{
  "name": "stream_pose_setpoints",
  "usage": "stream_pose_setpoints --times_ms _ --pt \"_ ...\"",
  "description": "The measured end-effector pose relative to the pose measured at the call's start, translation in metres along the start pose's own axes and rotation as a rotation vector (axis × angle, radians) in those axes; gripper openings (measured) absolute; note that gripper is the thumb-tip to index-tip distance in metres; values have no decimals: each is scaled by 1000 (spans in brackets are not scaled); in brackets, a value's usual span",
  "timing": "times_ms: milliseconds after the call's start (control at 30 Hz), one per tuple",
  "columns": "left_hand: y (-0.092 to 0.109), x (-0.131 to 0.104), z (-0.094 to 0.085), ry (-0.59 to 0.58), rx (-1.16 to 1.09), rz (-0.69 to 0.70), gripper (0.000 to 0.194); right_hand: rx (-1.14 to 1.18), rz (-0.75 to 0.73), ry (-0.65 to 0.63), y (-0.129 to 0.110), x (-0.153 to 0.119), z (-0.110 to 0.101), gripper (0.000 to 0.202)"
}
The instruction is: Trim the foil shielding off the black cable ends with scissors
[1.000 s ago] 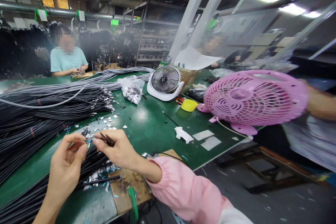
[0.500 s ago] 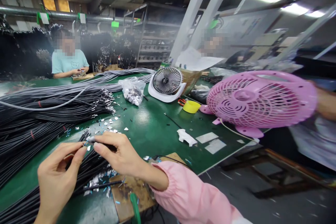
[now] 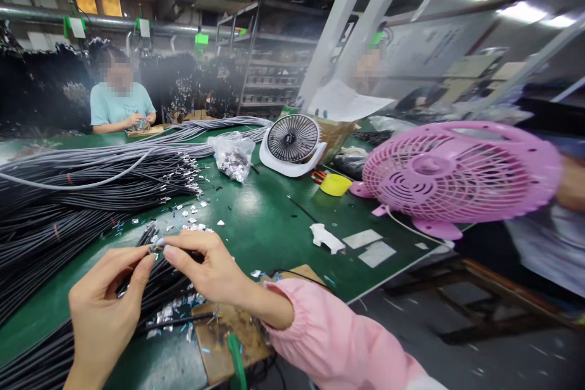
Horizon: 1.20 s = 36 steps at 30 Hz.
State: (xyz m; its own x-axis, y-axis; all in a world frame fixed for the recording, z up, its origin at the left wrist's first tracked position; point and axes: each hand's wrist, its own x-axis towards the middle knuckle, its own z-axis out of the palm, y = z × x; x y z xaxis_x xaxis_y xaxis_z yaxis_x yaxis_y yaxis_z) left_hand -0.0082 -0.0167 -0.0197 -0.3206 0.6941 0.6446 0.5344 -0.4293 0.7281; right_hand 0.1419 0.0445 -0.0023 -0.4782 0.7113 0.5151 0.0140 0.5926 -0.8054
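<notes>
My left hand [image 3: 107,298] pinches thin coloured wires [image 3: 156,248] at the end of a cable. The thumb and forefinger of my right hand [image 3: 210,265] close on the same wires from the other side, and the fingertips nearly meet. Exact finger contact is partly hidden. Below and behind the hands lie black cables [image 3: 41,353], running in from the lower left. Near my right wrist sits a stained wooden block [image 3: 214,353] with a green-handled tool [image 3: 236,356] on it. Scraps of silver foil [image 3: 171,311] are scattered around.
Bundles of black cables [image 3: 91,201] with stripped ends fill the left of the green table [image 3: 269,213]. A bag of small parts [image 3: 232,158], a white fan [image 3: 292,140], yellow tape [image 3: 335,184] and a pink fan [image 3: 457,177] stand further back. A co-worker [image 3: 121,103] sits across.
My fingertips have drawn slightly closer together, and the coloured wires between them show more. Both hands stay in nearly the same place. The view has shifted slightly.
</notes>
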Motion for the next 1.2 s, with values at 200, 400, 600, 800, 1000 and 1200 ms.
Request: stream_pose_setpoints --times_ms 200,400,600,800,1000,1200 --pt "-4 -3 -1 17 147 119 10 134 57 7 2 0 3 29" --pt "-2 -3 -2 4 203 207 16 186 108 -16 3 -1 4 27" --pt "2 -5 -4 44 271 143 7 -14 44 87 1 -2 6 29" --pt "7 3 -5 -41 243 30 17 -229 -56 137 -3 -4 5 26" --pt "10 23 -11 -337 -105 -329 49 -278 -193 118 -4 -6 2 30" --pt "13 28 -12 -475 -256 -502 65 -208 -118 11 -6 -4 0 31"
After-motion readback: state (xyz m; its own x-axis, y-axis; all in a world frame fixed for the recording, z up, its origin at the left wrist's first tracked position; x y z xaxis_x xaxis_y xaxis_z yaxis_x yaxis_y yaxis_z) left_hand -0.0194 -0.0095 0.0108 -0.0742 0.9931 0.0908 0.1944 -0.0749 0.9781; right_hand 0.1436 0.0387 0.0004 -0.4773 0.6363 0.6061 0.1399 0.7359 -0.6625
